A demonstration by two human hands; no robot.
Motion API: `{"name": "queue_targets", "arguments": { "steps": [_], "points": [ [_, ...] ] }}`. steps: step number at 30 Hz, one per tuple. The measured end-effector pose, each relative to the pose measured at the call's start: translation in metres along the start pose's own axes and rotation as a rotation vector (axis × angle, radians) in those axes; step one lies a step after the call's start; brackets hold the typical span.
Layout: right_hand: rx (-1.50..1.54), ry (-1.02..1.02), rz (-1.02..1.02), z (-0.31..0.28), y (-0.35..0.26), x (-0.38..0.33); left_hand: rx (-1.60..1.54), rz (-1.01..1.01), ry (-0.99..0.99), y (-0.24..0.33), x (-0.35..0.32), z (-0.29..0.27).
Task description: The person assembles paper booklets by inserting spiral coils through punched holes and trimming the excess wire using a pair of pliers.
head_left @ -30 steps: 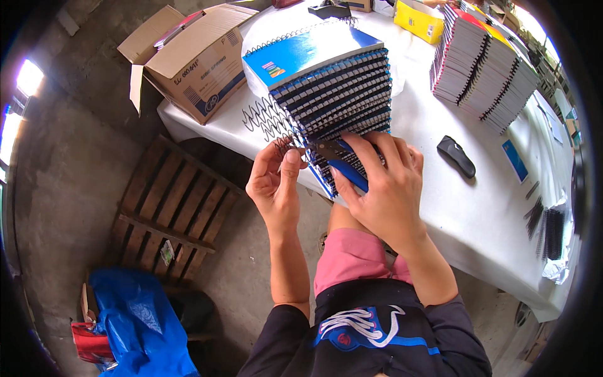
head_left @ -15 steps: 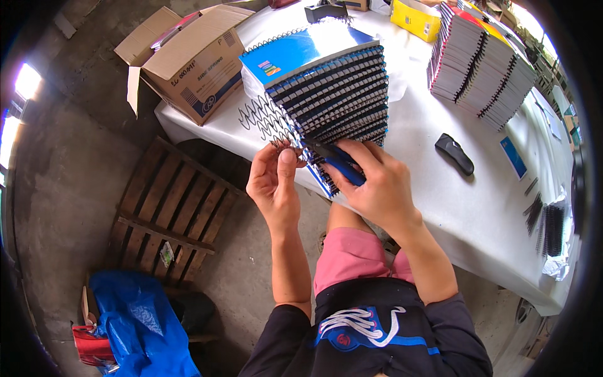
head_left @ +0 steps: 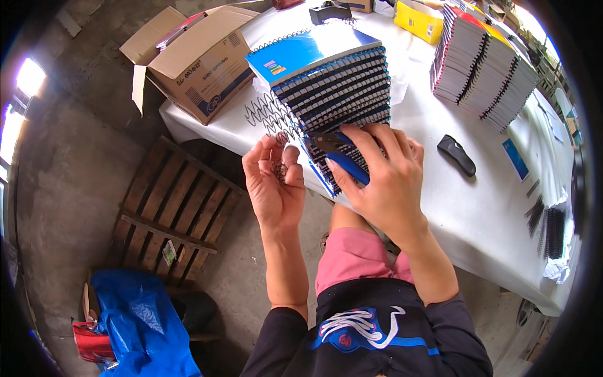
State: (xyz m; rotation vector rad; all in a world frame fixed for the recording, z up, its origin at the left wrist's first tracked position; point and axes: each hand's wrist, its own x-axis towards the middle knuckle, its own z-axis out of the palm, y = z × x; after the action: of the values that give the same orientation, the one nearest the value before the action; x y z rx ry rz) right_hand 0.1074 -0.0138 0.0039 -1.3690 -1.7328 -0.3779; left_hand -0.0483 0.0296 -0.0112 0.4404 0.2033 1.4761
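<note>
A tall stack of spiral-bound notebooks (head_left: pixel 342 85) with a blue cover on top stands at the table's near edge. Long loose ends of black binding coil (head_left: pixel 267 118) stick out from its left side. My right hand (head_left: pixel 394 176) is wrapped round blue-handled cutting pliers (head_left: pixel 353 166), whose dark jaws lie at the stack's lower left corner by the coils. Just left of them, my left hand (head_left: pixel 271 195) is curled palm up, its fingers at a coil end. Small cut coil pieces (head_left: pixel 280 168) rest in that palm.
An open cardboard box (head_left: pixel 201 75) sits at the table's left. Farther right are another notebook stack (head_left: pixel 483 69), a yellow box (head_left: pixel 418 22), a black handheld object (head_left: pixel 456 155), a blue card (head_left: pixel 515 159) and loose black coils (head_left: pixel 553 232). A wooden pallet (head_left: pixel 176 213) lies on the floor.
My left hand has turned its palm up, showing the coil pieces inside. My right hand has shifted slightly right and its fingers have spread farther over the stack, still with the pliers.
</note>
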Motion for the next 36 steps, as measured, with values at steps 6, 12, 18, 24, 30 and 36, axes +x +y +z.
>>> {"name": "queue_targets", "arguments": {
  "steps": [6, 12, 18, 24, 30, 36],
  "points": [
    [0.032, 0.001, 0.009, 0.004, -0.004, 0.003, 0.725, 0.456, 0.016, -0.016, -0.004, 0.008],
    [0.097, -0.081, 0.044, 0.008, -0.001, 0.002, 0.923, 0.594, 0.042, -0.019, 0.003, 0.002],
    [0.13, -0.155, 0.102, 0.0, 0.007, -0.001, 1.011, 0.717, 0.052, -0.022, 0.007, -0.002],
    [-0.009, -0.018, 0.026, -0.011, 0.004, 0.006, 1.025, 0.777, 0.052, -0.025, 0.008, -0.006],
    [0.049, -0.046, 0.031, -0.003, -0.001, 0.01, 1.105, 0.82, 0.024, -0.021, 0.005, -0.006],
    [0.346, -0.131, 0.129, 0.011, 0.004, 0.005, 1.025, 0.796, -0.025, -0.023, 0.005, -0.007]
  ]
}}
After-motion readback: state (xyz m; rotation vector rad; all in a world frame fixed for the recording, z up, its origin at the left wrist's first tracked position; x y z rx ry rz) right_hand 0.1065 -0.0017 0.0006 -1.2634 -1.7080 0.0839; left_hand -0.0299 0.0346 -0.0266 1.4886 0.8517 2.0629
